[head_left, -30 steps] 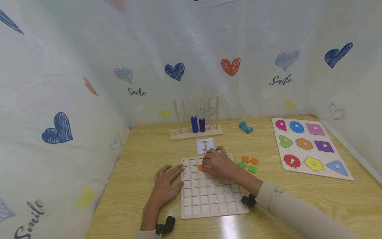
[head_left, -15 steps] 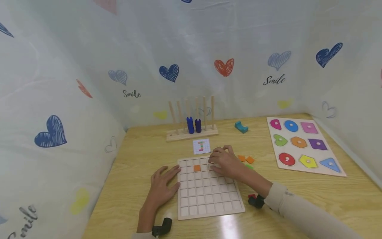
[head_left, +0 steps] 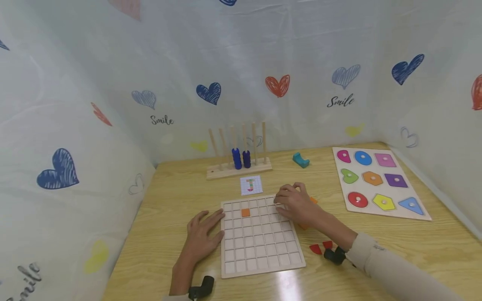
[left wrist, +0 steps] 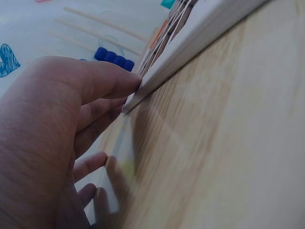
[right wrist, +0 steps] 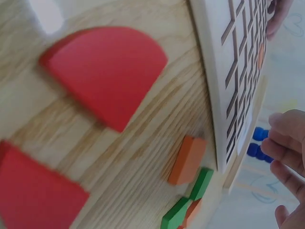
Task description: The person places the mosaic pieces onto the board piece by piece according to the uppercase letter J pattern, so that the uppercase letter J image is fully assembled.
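A wooden grid board (head_left: pixel 263 268) lies on the table with one orange square tile (head_left: pixel 245 212) in a cell near its upper left. My left hand (head_left: pixel 201 236) rests along the board's left edge, thumb and fingertips touching its side; the left wrist view shows them against the rim. Over the board's upper right corner is my right hand (head_left: pixel 297 205), fingers loosely bent. In the right wrist view nothing shows between those fingers (right wrist: pixel 286 148). Below that hand lie two red quarter-round pieces (right wrist: pixel 107 71), an orange tile (right wrist: pixel 187 160) and green tiles (right wrist: pixel 176 213), partly hidden by the hand in the head view.
A pattern card (head_left: pixel 251 185) with a J shape lies behind the board. Farther back stand a wooden peg rack (head_left: pixel 239 170) with blue beads and a teal curved block (head_left: pixel 301 160). A shape puzzle board (head_left: pixel 382 193) lies at the right. Printed curtains surround the table.
My right hand has moved right from beside the orange tile, uncovering it, to the board's upper right corner. The red pieces have come into view. My left hand stays at the edge.
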Demonstrator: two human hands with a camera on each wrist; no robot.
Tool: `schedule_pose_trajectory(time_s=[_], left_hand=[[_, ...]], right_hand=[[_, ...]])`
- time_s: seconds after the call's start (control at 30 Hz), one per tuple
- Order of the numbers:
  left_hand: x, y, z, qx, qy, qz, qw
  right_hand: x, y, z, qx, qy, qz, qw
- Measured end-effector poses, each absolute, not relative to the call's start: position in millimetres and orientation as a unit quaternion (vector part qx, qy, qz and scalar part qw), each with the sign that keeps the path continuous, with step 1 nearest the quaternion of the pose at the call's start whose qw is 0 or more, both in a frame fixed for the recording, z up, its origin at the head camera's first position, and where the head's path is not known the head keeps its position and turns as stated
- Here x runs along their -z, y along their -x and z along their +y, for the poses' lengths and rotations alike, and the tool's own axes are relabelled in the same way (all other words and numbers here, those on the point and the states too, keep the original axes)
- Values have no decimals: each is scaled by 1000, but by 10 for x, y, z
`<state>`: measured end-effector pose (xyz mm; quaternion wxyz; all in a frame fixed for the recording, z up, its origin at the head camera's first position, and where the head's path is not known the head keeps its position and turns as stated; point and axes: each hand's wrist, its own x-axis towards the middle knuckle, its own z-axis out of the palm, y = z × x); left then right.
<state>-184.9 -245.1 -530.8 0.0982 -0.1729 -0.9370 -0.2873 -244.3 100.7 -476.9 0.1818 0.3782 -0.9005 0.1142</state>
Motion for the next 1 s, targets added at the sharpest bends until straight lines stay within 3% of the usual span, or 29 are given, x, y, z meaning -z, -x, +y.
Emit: schedule_pose_trajectory(time_s=[1.0], left_hand=[[5318,1855,-2440,292,177,-933,112]], right_hand=[[4851,2419,1668,-127,-312,-929,155]])
